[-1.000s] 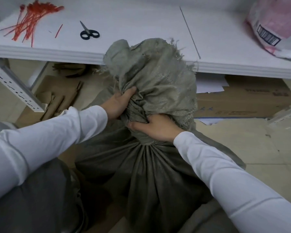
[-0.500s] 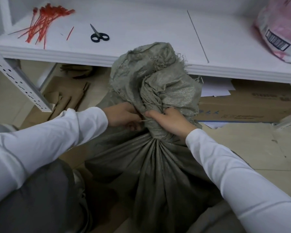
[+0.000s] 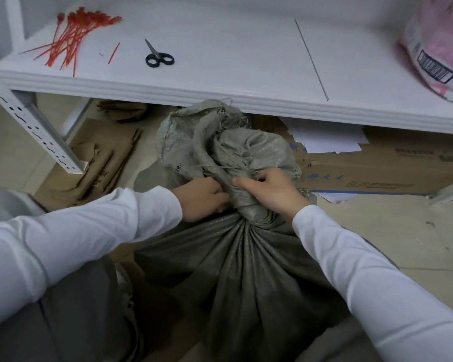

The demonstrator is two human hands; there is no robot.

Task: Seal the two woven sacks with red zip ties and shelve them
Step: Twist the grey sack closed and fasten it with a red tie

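Grey woven sack [image 3: 246, 278] stands on the floor at lower centre of frame. Its gathered neck is gripped by left hand [image 3: 203, 202] and right hand [image 3: 271, 193]. Red zip ties [image 3: 73, 37] lie on the shelf [image 3: 233, 61], upper left.

Grey-green sack [image 3: 233, 270], fine woven texture, darker down in the pleats. Bright red zip ties [image 3: 73, 35] on a white shelf [image 3: 220, 35]. Scissors [image 3: 158, 58] with black handles. Pink bag [image 3: 434, 43], black-and-white barcode. White sleeves [image 3: 89, 231], grey trousers [image 3: 76, 322], brown cardboard [image 3: 403, 165] printed blue.
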